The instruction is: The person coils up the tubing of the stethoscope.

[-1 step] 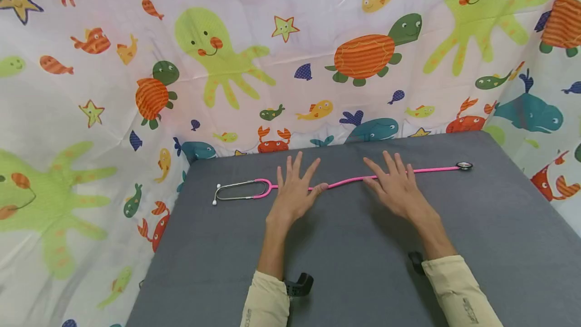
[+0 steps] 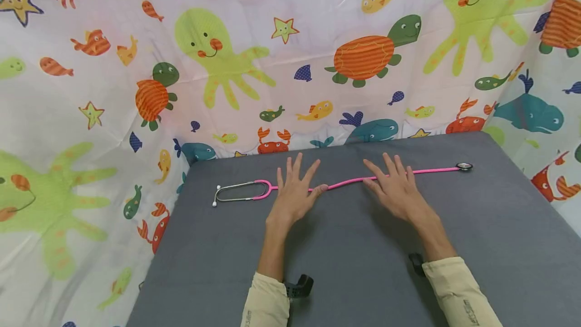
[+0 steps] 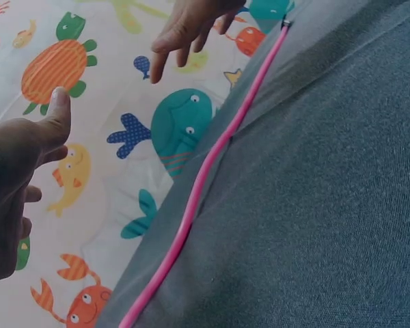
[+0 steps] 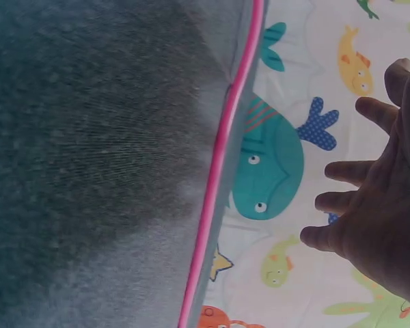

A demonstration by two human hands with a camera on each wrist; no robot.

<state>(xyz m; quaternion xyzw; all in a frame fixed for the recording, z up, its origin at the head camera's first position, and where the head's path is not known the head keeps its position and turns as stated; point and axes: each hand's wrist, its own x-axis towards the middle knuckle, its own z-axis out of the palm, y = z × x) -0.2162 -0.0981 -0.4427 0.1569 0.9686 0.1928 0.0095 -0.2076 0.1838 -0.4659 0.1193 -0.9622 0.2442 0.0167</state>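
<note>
A pink stethoscope (image 2: 349, 182) lies stretched sideways across the grey table. Its metal ear tubes (image 2: 236, 199) with white tips point left, and the round chest piece (image 2: 464, 166) is at the right end. My left hand (image 2: 292, 197), fingers spread, overlaps the tubing near the yoke in the head view. Over the tubing's middle right is my right hand (image 2: 399, 191), its fingers also spread. Both wrist views show the left hand (image 3: 27, 171) and right hand (image 4: 376, 198) raised above the table, with nothing in them; the pink tubing (image 3: 203, 171) lies below.
The grey cloth-covered table (image 2: 354, 266) fills the lower view. A white curtain (image 2: 308, 29) printed with sea animals hangs along its back and both sides. Black bands (image 2: 300, 285) sit at both wrists, by beige sleeves.
</note>
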